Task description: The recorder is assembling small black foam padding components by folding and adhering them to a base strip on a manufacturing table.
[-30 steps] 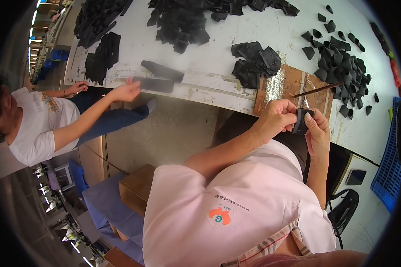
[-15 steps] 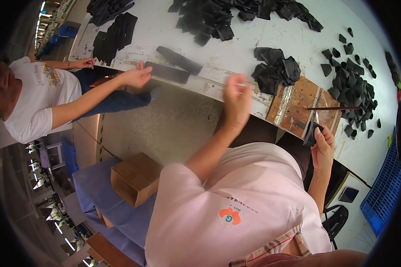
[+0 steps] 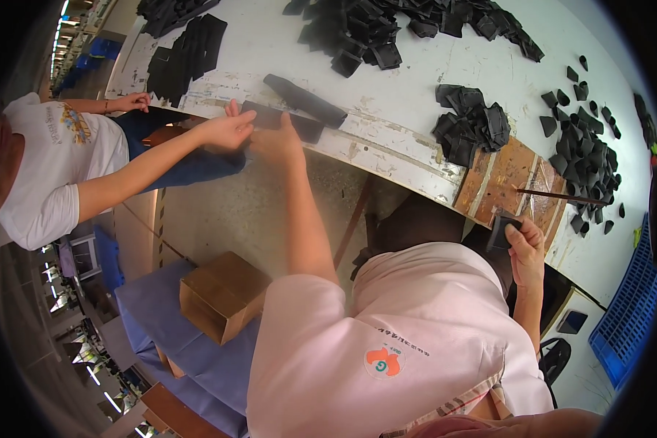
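Observation:
My left hand [image 3: 279,144] reaches out to the left, close against a co-worker's hand [image 3: 230,131] at the table's front edge. Its thumb points up and its fingers are smeared by motion, so what they hold, if anything, cannot be made out. Just behind both hands lies a flat black strip [image 3: 310,130], with a second black strip [image 3: 303,100] slanting beyond it. On the right, my right hand [image 3: 527,244] pinches a small black fabric-like piece [image 3: 501,231] between thumb and fingers, at the front edge of a brown board [image 3: 482,193].
A thin dark rod [image 3: 562,195] lies across the board. Beside it are a stack of black pieces [image 3: 469,125] and a heap of folded ones [image 3: 588,157]. More black pieces [image 3: 361,36] cover the far side. A cardboard box [image 3: 223,296] stands behind on blue cloth; a blue crate [image 3: 622,306] is far right.
My left hand has swung left from the table's middle front to the co-worker's hand. The black piece in my right hand has turned to show its flat face. The view has shifted slightly.

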Tool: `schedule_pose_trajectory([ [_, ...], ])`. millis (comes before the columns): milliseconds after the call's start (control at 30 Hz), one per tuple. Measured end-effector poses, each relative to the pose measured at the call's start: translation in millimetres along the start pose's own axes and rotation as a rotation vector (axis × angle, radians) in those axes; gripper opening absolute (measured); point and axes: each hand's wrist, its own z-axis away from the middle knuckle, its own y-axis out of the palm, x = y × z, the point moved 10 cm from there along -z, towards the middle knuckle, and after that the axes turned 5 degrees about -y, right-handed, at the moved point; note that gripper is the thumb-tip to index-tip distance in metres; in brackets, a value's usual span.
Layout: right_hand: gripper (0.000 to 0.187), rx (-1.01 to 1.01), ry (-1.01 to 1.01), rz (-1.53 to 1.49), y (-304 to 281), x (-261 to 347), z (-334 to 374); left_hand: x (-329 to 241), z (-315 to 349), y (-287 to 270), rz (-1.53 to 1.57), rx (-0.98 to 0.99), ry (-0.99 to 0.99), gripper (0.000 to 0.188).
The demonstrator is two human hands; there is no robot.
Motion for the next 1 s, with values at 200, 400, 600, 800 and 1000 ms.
schedule_pose_trajectory([
  [200,0.02,0.341,-0.155,0.059,110.7,15.6,-33.2,20.8,-5.0,5.9,0.198,-0.063,0.096,0.059],
  [400,0.017,0.4,-0.31,0.386,200.0,18.2,-107.3,20.1,1.1,18.7,0.261,0.183,-0.028,0.046],
  [600,0.034,0.301,-0.426,0.879,270.9,0.5,-151.0,22.5,-11.4,11.0,0.282,-0.1,0.144,0.055],
  [800,0.027,0.258,-0.467,1.086,290.1,-19.1,-164.1,7.9,-40.8,13.9,0.203,-0.02,0.128,0.047],
  [1000,0.014,0.302,0.009,0.432,247.7,-48.1,-168.7,21.5,-27.8,32.3,0.238,0.14,0.017,0.043],
])
